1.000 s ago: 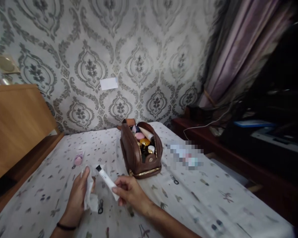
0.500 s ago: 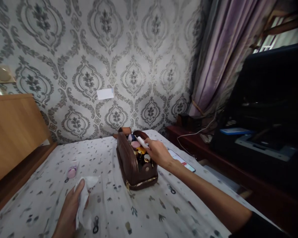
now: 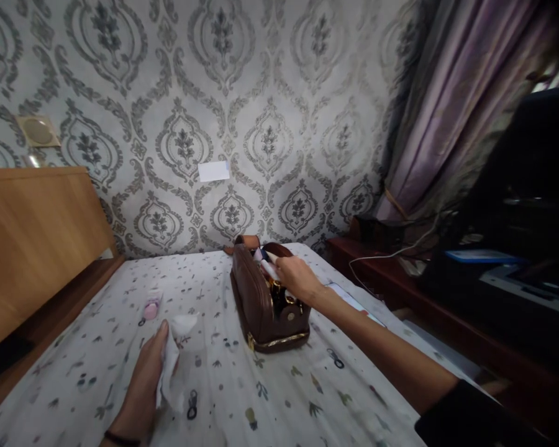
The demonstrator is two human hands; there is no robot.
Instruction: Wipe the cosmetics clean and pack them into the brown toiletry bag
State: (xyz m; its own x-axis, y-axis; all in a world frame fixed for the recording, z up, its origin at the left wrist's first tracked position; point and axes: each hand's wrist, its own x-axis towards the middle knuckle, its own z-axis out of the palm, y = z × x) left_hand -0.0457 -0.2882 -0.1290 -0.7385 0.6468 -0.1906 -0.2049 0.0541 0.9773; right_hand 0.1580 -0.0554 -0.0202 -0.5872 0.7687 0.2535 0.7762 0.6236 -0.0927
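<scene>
A brown leather toiletry bag (image 3: 253,304) stands unzipped on the patterned white sheet, small bottles and other cosmetics inside it. My right hand (image 3: 299,279) reaches over the bag's right side into its opening, fingers closed on a slim white tube (image 3: 271,270). The tube lies slanted among the contents; its lower end is hidden. At the lower left, my left hand (image 3: 144,375) is closed around a crumpled white tissue (image 3: 169,366), held over the sheet. Beyond that hand lies a small pink-and-clear bottle (image 3: 151,307) with a dark ring beside it.
A phone (image 3: 351,301) lies on the bed behind my right forearm. Along the left edge runs a wooden headboard (image 3: 41,236). On the right are a dark red ledge (image 3: 345,251) with a white cable (image 3: 391,254) and a large black object (image 3: 535,186). Patterned wallpaper rises behind the bed.
The view has swung slightly left, shifting the scene to the right. My right hand has lowered the white tube a little into the bag. My left hand still grips the tissue.
</scene>
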